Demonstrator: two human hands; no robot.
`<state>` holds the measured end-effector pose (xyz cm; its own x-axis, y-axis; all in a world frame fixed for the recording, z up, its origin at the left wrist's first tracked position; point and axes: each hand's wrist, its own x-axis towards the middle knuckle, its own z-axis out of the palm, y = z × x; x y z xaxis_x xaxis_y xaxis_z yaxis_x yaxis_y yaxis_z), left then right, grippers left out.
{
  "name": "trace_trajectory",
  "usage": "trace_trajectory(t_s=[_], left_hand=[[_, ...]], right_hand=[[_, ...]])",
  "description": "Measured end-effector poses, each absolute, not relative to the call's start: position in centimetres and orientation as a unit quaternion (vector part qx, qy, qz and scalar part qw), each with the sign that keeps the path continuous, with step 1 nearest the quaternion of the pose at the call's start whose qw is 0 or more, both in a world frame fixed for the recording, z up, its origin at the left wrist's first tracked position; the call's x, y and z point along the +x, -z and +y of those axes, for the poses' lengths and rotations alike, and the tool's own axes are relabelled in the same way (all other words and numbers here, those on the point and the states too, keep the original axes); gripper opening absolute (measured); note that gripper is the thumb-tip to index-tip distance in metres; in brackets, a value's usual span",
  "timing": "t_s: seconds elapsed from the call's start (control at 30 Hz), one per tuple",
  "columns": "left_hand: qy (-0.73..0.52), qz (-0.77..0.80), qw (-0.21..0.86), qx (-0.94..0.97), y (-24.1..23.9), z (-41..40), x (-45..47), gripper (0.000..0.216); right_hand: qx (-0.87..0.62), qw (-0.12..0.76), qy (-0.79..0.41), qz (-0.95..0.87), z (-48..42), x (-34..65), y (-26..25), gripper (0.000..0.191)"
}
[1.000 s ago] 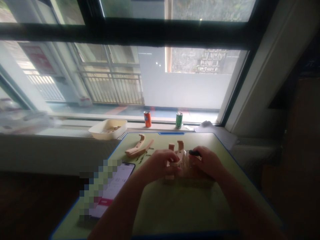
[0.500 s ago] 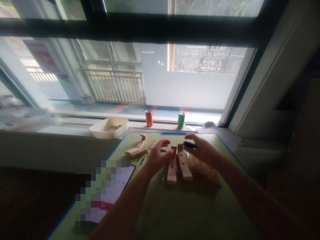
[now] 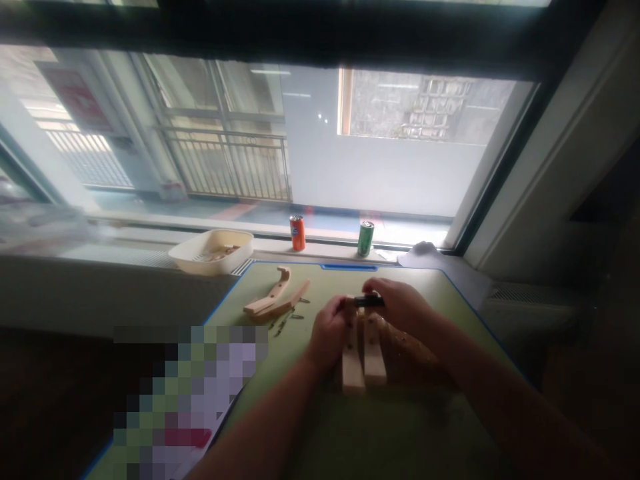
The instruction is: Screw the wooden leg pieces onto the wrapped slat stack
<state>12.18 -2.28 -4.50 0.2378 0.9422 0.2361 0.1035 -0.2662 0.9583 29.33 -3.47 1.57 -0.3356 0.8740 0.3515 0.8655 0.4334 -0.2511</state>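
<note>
Two pale wooden bars (image 3: 364, 357) with small holes stand side by side on the green mat (image 3: 360, 427). My left hand (image 3: 327, 333) grips the left side of these bars, fingers curled round them. My right hand (image 3: 400, 307) is closed on a small black tool (image 3: 369, 301) held level over the bars' far end, its tip pointing left toward my left fingers. A crinkled clear plastic bag (image 3: 410, 350) lies under my right wrist, beside the bars.
Two curved wooden pieces (image 3: 274, 301) and some small screws (image 3: 287, 319) lie at the mat's left. A cream basket (image 3: 211, 252), an orange can (image 3: 297, 233) and a green can (image 3: 365, 239) stand on the windowsill. A blurred-out phone (image 3: 185, 393) lies at the lower left.
My left hand, open half a second ago, has closed on the bars. My right hand with the black tool has come down toward the bars' far end. The camera has tilted down.
</note>
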Motion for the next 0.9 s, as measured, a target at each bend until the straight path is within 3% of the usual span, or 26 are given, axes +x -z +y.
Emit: trace_trajectory(t_s=[0.7,0.8,0.9], left_hand=[[-0.475,0.392,0.449,0.647,4.9,-2.1,12.4,0.027],[-0.464,0.434,0.323,0.701,4.8,-1.7,11.7,0.032],[-0.340,0.523,0.077,0.778,4.2,-1.1,10.3,0.032]], right_hand=[[-0.537,0.198,0.011,-0.820,-3.7,29.5,-2.2,0.024],[-0.517,0.225,0.010,-0.826,-3.9,30.0,-2.9,0.036],[-0.497,0.266,0.006,-0.826,-4.4,30.8,-4.2,0.037]])
